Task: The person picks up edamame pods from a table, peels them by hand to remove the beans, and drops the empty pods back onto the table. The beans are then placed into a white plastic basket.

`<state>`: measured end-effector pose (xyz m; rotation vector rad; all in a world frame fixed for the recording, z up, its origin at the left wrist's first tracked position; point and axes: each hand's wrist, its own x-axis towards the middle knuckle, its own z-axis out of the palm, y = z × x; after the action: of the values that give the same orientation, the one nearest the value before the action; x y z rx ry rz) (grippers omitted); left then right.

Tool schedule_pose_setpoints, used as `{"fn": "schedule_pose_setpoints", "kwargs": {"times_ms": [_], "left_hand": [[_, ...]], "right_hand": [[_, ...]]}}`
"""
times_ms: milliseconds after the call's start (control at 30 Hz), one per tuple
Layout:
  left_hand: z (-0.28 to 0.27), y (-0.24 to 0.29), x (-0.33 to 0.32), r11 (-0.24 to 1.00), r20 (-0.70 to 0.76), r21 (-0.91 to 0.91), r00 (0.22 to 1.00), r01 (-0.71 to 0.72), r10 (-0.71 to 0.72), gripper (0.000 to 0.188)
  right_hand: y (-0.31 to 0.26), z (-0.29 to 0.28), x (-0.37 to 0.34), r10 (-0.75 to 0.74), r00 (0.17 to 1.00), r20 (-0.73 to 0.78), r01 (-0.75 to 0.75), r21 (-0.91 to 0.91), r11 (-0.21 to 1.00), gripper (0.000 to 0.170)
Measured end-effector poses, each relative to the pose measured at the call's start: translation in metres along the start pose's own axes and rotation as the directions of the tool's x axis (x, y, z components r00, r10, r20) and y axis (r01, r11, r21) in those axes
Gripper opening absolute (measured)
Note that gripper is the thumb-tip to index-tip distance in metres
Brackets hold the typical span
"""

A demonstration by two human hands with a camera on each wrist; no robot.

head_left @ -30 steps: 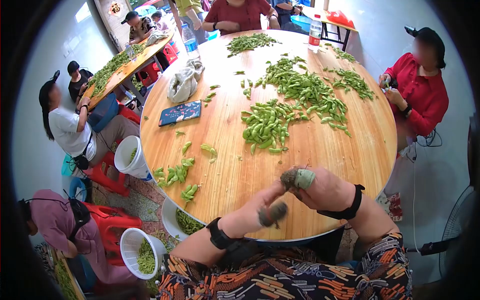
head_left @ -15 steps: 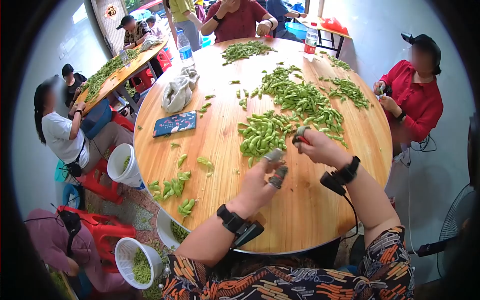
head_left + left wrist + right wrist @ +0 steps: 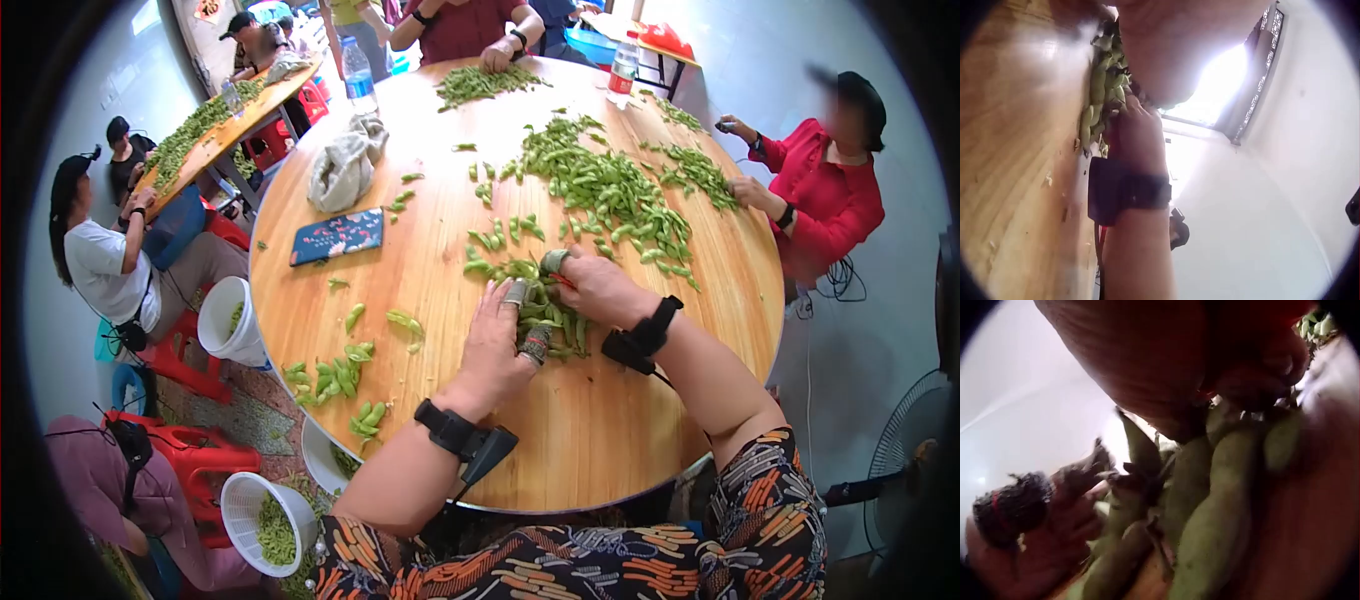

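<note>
Green pods (image 3: 567, 327) between hands (image 3: 495, 350) (image 3: 606, 291); red label (image 3: 622, 80) illegible

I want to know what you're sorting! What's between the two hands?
Green pods lie between the left hand and the right hand. The head view shows that.

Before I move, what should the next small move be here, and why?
Probably slide the left hand slightly toward the right hand, gathering the green pods between: its fingers lie fairly straight beside them, while the right hand reaches in from the other side.
</note>
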<state>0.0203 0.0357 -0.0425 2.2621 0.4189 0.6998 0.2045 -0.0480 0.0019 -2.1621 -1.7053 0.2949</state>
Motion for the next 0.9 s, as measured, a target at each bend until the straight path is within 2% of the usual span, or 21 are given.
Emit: {"fn": "schedule_pose_setpoints", "kwargs": {"times_ms": [100, 167, 200, 233, 300, 333, 367, 400, 433, 467, 500, 533, 567, 600, 633, 667, 700, 767, 800, 833, 900], "left_hand": [[-0.002, 0.007, -0.002, 0.993, 0.084, -0.064, 0.991, -0.098, 0.104, 0.051], [0.0, 0.012, -0.003, 0.988, -0.003, -0.12, 0.996, -0.093, 0.093, 0.048], [-0.001, 0.011, -0.003, 0.988, -0.099, 0.008, 0.983, -0.152, 0.152, 0.045], [-0.004, 0.013, -0.002, 0.988, -0.095, 0.001, 0.983, -0.155, 0.155, 0.045], [-0.012, 0.018, -0.002, 0.991, -0.174, 0.026, 0.976, -0.129, 0.132, 0.043], [-0.013, 0.017, -0.003, 0.989, -0.177, 0.038, 0.973, -0.144, 0.149, 0.045], [-0.012, 0.017, -0.003, 0.988, -0.175, 0.039, 0.972, -0.15, 0.154, 0.045], [-0.011, 0.018, -0.005, 0.99, -0.187, -0.009, 0.973, -0.141, 0.137, 0.046], [-0.011, 0.02, -0.006, 0.99, -0.199, -0.055, 0.973, -0.133, 0.12, 0.047], [-0.011, 0.023, -0.008, 0.99, -0.202, -0.048, 0.971, -0.136, 0.124, 0.047], [-0.011, 0.028, -0.011, 0.956, -0.088, -0.287, 0.995, -0.064, 0.04, 0.045], [-0.012, 0.032, -0.014, 0.867, 0.04, -0.496, 0.999, 0.034, -0.016, 0.042], [-0.012, 0.038, -0.016, 0.876, 0.031, -0.481, 0.999, 0.03, -0.017, 0.042], [-0.009, 0.045, -0.018, 0.649, 0.187, -0.73, 0.976, 0.213, -0.11, 0.038], [-0.006, 0.051, -0.019, 0.331, 0.356, -0.863, 0.924, 0.383, -0.139, 0.035], [-0.002, 0.054, -0.019, 0.273, 0.47, -0.821, 0.865, 0.502, -0.178, 0.034], [0.0, 0.057, -0.021, 0.287, 0.462, -0.821, 0.87, 0.493, -0.172, 0.034], [0.003, 0.064, -0.024, 0.216, 0.458, -0.859, 0.886, 0.464, -0.08, 0.034], [-0.007, 0.07, -0.021, 0.176, 0.541, -0.815, 0.833, 0.553, -0.112, 0.031], [-0.011, 0.067, -0.02, 0.189, 0.537, -0.815, 0.837, 0.547, -0.106, 0.031], [-0.018, 0.063, -0.019, 0.059, 0.662, -0.746, 0.748, 0.664, -0.049, 0.023]], "right_hand": [[0.015, -0.006, -0.037, -0.025, 0.999, -0.048, 0.028, 0.051, 0.998, 0.026], [0.022, -0.012, -0.058, 0.013, 0.995, -0.099, -0.007, 0.07, 0.997, 0.027], [0.026, -0.011, -0.068, 0.046, 0.991, -0.128, -0.039, 0.06, 0.997, 0.025], [0.026, -0.014, -0.075, 0.054, 0.99, -0.129, -0.047, 0.057, 0.997, 0.025], [0.025, -0.019, -0.087, 0.203, 0.972, -0.12, -0.207, -0.018, 0.978, 0.024], [0.035, -0.014, -0.093, 0.097, 0.969, -0.229, -0.11, -0.042, 0.993, 0.023], [0.032, -0.019, -0.096, 0.099, 0.967, -0.234, -0.112, -0.041, 0.993, 0.023], [0.023, -0.027, -0.098, 0.279, 0.948, -0.151, -0.246, 0.204, 0.947, 0.023], [0.013, -0.035, -0.1, 0.424, 0.905, -0.026, -0.374, 0.424, 0.825, 0.023], [0.003, -0.038, -0.102, 0.387, 0.922, -0.01, -0.281, 0.669, 0.688, 0.023], [-0.006, -0.04, -0.103, 0.376, 0.926, -0.014, -0.27, 0.673, 0.689, 0.023], [-0.013, -0.041, -0.103, 0.342, 0.94, -0.002, -0.215, 0.774, 0.596, 0.024], [-0.02, -0.039, -0.103, 0.305, 0.952, 0.007, -0.162, 0.859, 0.486, 0.024], [-0.026, -0.036, -0.102, 0.259, 0.966, -0.001, -0.12, 0.884, 0.451, 0.024], [-0.033, -0.031, -0.1, 0.245, 0.969, -0.006, -0.108, 0.888, 0.448, 0.024], [-0.041, -0.027, -0.098, 0.133, 0.989, -0.07, -0.003, 0.878, 0.479, 0.025], [-0.048, -0.025, -0.097, 0.021, 0.991, -0.135, 0.106, 0.858, 0.503, 0.025], [-0.051, -0.022, -0.097, -0.034, 0.971, -0.236, 0.203, 0.742, 0.639, 0.027], [-0.049, -0.016, -0.095, -0.065, 0.951, -0.303, 0.274, 0.724, 0.633, 0.027], [-0.048, -0.01, -0.093, -0.093, 0.926, -0.366, 0.341, 0.703, 0.624, 0.028], [-0.046, -0.003, -0.095, -0.104, 0.92, -0.379, 0.363, 0.718, 0.593, 0.028]]}}
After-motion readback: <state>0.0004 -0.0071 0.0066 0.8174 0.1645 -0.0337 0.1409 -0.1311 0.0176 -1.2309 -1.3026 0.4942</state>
